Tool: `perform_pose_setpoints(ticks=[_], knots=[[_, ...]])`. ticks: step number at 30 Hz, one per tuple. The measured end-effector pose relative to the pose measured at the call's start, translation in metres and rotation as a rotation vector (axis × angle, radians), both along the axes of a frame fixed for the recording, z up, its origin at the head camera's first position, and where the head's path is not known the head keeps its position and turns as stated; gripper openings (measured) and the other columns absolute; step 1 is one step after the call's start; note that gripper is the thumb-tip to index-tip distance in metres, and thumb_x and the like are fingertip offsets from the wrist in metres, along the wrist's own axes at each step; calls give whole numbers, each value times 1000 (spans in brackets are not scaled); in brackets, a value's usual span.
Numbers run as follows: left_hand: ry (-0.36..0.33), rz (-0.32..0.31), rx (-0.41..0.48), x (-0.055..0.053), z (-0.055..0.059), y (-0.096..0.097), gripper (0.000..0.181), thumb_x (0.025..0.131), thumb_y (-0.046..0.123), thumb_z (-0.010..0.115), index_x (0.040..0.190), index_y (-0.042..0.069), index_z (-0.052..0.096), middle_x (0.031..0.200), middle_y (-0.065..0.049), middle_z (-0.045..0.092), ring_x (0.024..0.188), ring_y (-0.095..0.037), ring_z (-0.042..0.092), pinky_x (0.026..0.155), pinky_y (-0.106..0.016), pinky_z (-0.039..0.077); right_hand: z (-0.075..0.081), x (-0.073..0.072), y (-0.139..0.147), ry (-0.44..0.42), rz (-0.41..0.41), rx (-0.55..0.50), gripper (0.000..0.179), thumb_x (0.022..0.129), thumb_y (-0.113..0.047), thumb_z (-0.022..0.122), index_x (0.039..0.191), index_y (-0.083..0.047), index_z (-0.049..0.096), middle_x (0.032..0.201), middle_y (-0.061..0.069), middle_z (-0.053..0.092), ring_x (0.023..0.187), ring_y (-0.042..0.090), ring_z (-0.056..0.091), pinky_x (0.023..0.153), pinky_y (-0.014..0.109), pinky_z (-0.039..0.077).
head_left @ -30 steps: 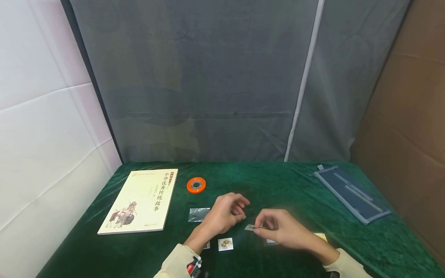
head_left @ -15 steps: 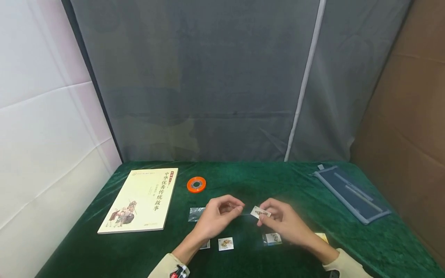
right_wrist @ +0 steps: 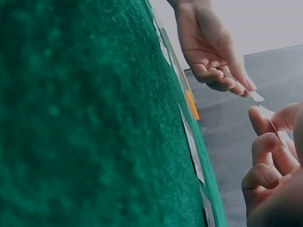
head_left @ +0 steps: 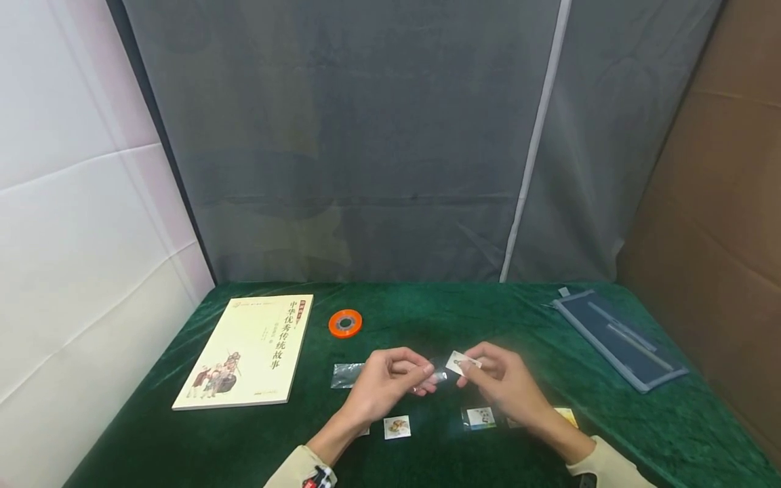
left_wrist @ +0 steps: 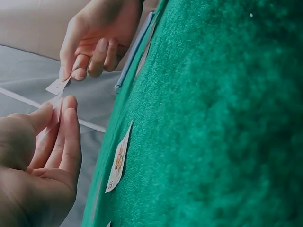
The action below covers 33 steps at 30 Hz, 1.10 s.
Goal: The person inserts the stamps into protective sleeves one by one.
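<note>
Above the middle of the table, my left hand (head_left: 384,381) pinches a small clear plastic sleeve (head_left: 441,375) between thumb and fingers. Facing it, my right hand (head_left: 506,383) pinches a small white stamp (head_left: 457,362) with a printed picture, held just above and beside the sleeve's end. In the left wrist view the stamp (left_wrist: 55,88) and the sleeve tip lie very close; I cannot tell whether they touch. Below the hands lie a loose stamp (head_left: 397,427) and a sleeved stamp (head_left: 481,417). A yellow piece (head_left: 567,415) is partly hidden by my right forearm.
A clear plastic packet (head_left: 346,375) lies left of my left hand. Farther off are an orange ring-shaped roll (head_left: 345,324) and a cream book (head_left: 244,352). A blue-edged zip pouch (head_left: 619,341) lies at the right on the green cloth (head_left: 439,312).
My right hand has lifted and turned the stamp so its printed face shows. My left hand has turned, bringing the clear sleeve toward the stamp. The sleeved stamp below is uncovered.
</note>
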State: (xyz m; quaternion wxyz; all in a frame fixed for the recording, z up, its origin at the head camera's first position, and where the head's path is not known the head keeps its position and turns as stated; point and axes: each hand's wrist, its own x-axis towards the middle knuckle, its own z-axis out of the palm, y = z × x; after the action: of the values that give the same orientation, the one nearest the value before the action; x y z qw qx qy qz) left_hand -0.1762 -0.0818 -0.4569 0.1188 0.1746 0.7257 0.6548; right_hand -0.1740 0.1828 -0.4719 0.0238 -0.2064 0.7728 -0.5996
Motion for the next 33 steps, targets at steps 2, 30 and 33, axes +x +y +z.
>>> perform_pose_setpoints(ticks=[2, 30, 33], knots=[[2, -3, 3, 0, 0, 0, 21, 101, 21, 80, 112, 3, 77, 101, -14, 84, 89, -21, 82, 82, -31, 67, 0, 0, 0, -1, -1, -4, 10, 108, -20, 69, 113, -12, 72, 88, 10, 80, 50, 2, 46, 44, 25, 42], [88, 29, -94, 0, -2, 0, 22, 96, 29, 86, 110, 14, 78, 100, -1, 86, 94, -16, 82, 86, -28, 65, 4, 5, 0, -58, 48, 10, 12, 106, -21, 72, 113, -11, 75, 85, 11, 80, 46, 3, 45, 41, 23, 41], [91, 34, -98, 0, -3, 0, 22, 96, 29, 86, 109, 14, 79, 99, -2, 85, 93, -17, 82, 85, -27, 65, 5, 6, -1, -73, 44, 26, 13, 105, -22, 73, 114, -12, 74, 85, 11, 81, 46, 4, 44, 41, 21, 40]])
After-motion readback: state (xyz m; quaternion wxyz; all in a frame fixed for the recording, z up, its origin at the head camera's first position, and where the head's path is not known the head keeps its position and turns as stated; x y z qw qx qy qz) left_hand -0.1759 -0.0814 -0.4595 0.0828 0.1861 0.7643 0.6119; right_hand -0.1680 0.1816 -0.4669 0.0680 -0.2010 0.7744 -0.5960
